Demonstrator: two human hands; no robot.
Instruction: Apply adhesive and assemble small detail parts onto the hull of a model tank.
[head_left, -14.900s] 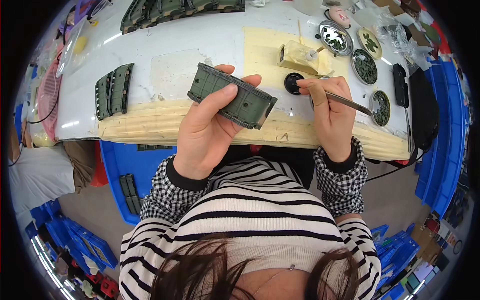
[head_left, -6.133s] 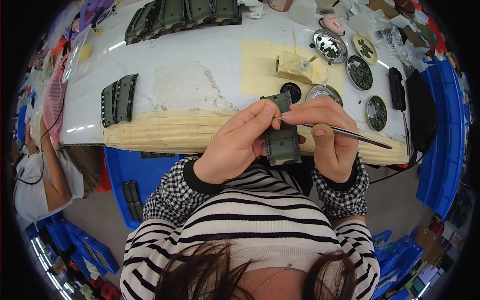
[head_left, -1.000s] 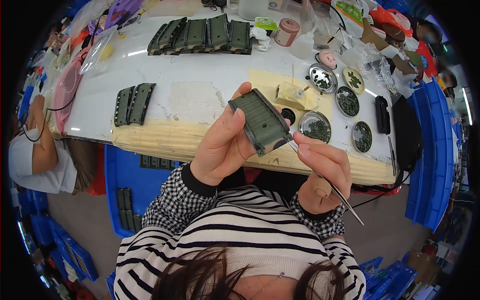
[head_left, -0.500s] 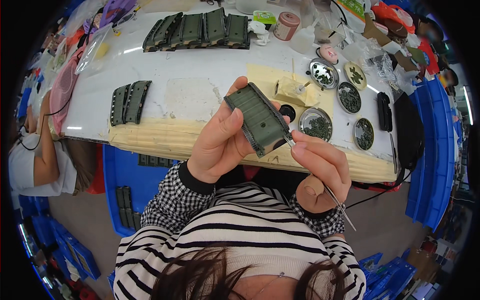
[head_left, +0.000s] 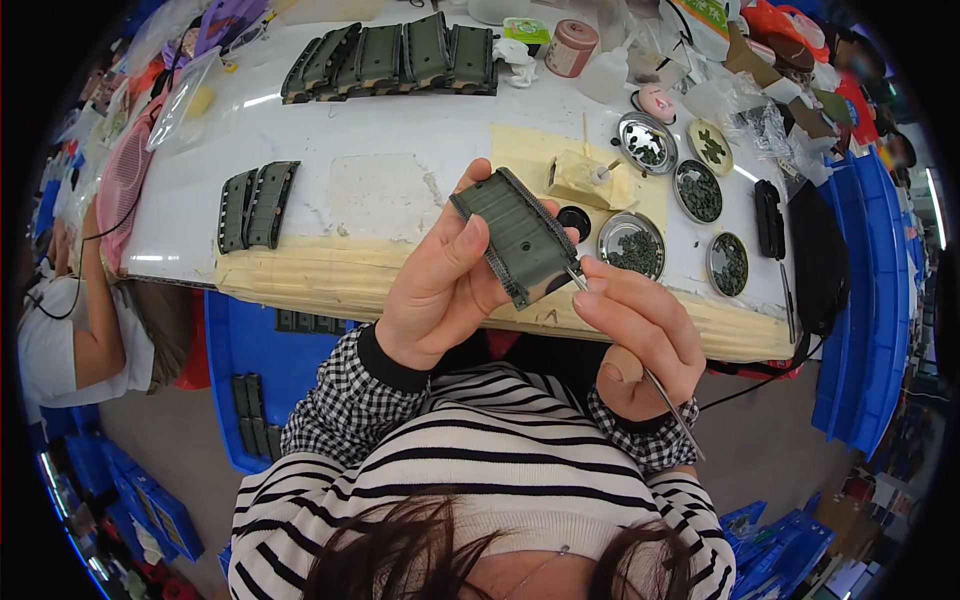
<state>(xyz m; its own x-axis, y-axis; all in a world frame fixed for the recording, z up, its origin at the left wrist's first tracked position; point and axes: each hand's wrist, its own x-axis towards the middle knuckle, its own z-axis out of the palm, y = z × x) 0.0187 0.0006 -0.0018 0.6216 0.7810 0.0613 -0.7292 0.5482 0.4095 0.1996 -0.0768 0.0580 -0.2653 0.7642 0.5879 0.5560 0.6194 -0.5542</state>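
Note:
My left hand (head_left: 437,283) grips a dark green ribbed model panel (head_left: 515,238) with a grey toothed edging, holding it tilted above the table's front edge. My right hand (head_left: 645,335) is closed on metal tweezers (head_left: 683,428). Their tip meets the panel's right edge, next to a small hole. Whether a tiny part sits in the tip is too small to tell. Beyond the panel lie round dishes of small dark green parts, the nearest dish (head_left: 605,243) just past my right fingers. A yellow taped block (head_left: 580,180) with a thin stick stands there too.
Two similar panels (head_left: 257,205) lie at the left, and several more stand in a row (head_left: 390,60) at the back. A blue tray (head_left: 225,375) with panels sits below the table's left part. Bottles, bags and a jar (head_left: 572,48) crowd the back right. Another person's arm (head_left: 95,320) shows at far left.
The tweezers have shifted slightly, their tip moving up and left along the panel's right edge. My left hand and the panel stay nearly in place.

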